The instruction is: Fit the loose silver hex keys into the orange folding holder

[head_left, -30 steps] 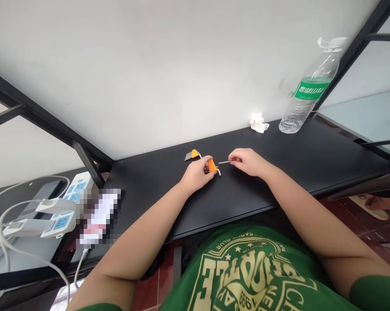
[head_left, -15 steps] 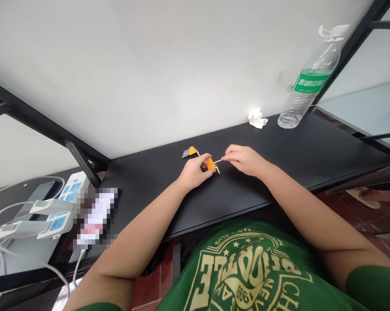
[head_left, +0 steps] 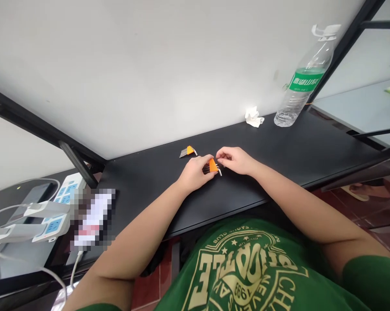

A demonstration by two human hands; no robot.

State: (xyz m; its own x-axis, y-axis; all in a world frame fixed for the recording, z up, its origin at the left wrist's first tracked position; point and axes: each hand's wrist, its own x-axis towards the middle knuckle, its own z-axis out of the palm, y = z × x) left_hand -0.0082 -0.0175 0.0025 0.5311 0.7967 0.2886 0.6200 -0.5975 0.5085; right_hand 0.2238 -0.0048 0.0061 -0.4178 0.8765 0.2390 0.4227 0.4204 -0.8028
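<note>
Left fingers [head_left: 208, 158] firm on the orange hex-key holder [head_left: 213, 165], right fingers [head_left: 223, 152] alongside, grip unclear.

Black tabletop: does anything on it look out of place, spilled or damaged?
The crumpled white tissue looks out of place: it lies loose by the wall, left of the bottle, like litter. The bottle appears to lean, probably from the wide lens. I see no spill or breakage.

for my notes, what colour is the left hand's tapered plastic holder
The tapered plastic holder is orange; head view.
</note>
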